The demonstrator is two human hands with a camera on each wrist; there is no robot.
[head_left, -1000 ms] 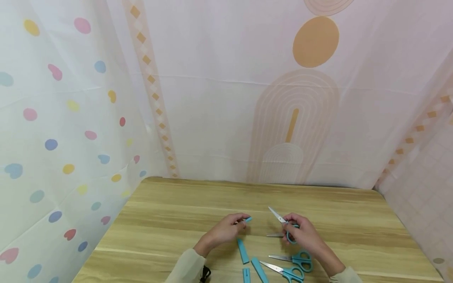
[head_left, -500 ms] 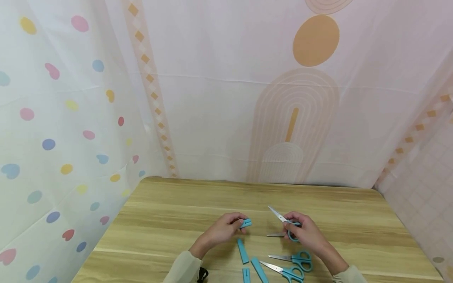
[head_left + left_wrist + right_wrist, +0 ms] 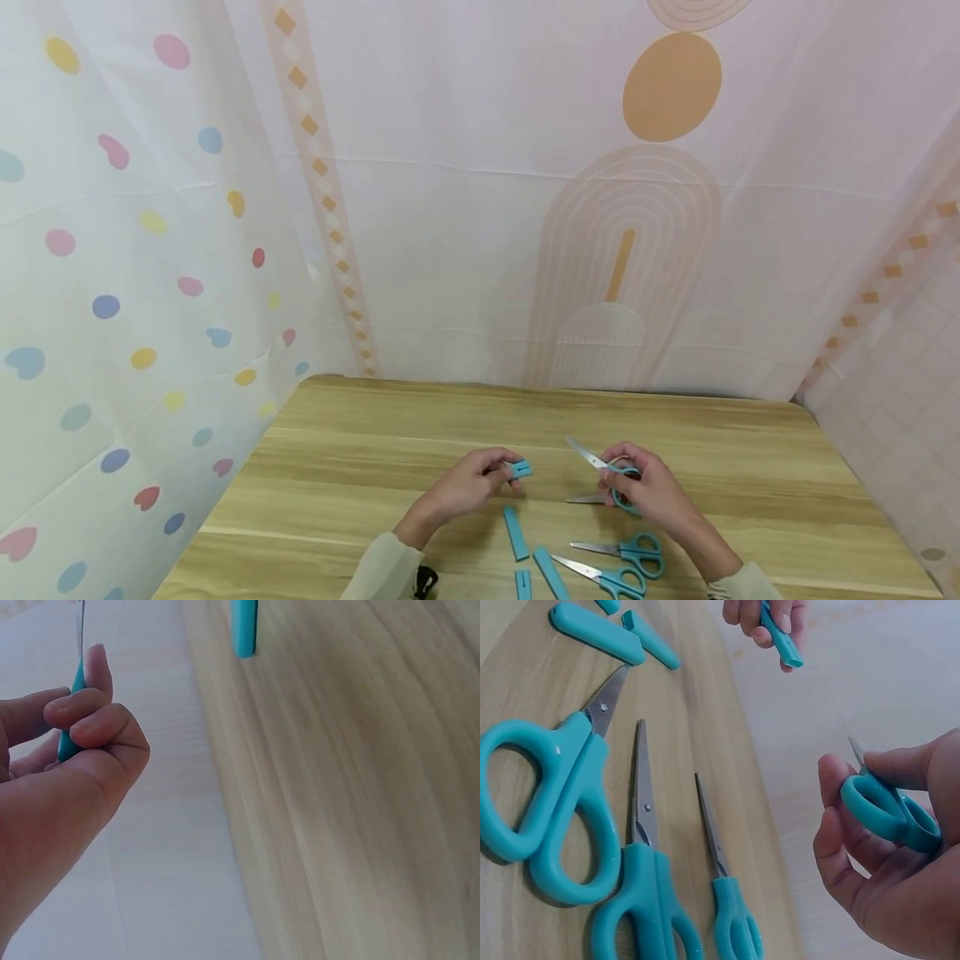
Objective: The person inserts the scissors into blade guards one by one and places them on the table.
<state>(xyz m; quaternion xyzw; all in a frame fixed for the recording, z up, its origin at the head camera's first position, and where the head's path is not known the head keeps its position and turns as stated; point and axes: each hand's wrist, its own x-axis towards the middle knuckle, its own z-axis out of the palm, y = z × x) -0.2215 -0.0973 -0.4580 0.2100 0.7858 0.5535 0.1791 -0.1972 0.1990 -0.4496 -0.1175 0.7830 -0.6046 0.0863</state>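
My left hand (image 3: 468,483) pinches a small teal blade cover (image 3: 521,469) between thumb and fingers, its slotted end turned to the right. To the right, my right hand (image 3: 648,487) holds a pair of teal-handled scissors (image 3: 889,810) by the handles, blades closed and pointing up and left. A gap separates the blade tip from the cover. Under the right hand lies another pair of scissors (image 3: 735,915), partly hidden in the head view. In the left wrist view a thin blade (image 3: 80,630) shows just beyond the held cover (image 3: 69,744).
Two more scissors (image 3: 641,554) (image 3: 622,581) lie on the wooden table (image 3: 360,450) before the right hand. Several teal covers (image 3: 516,533) (image 3: 551,572) (image 3: 522,585) lie left of them. A black cord-like item (image 3: 426,581) is by the left sleeve. Patterned curtains (image 3: 450,250) hang behind.
The left hand has turned the cover so its slotted face shows, and has drawn slightly left. The right hand keeps holding the scissors almost in place, shifting only a little.
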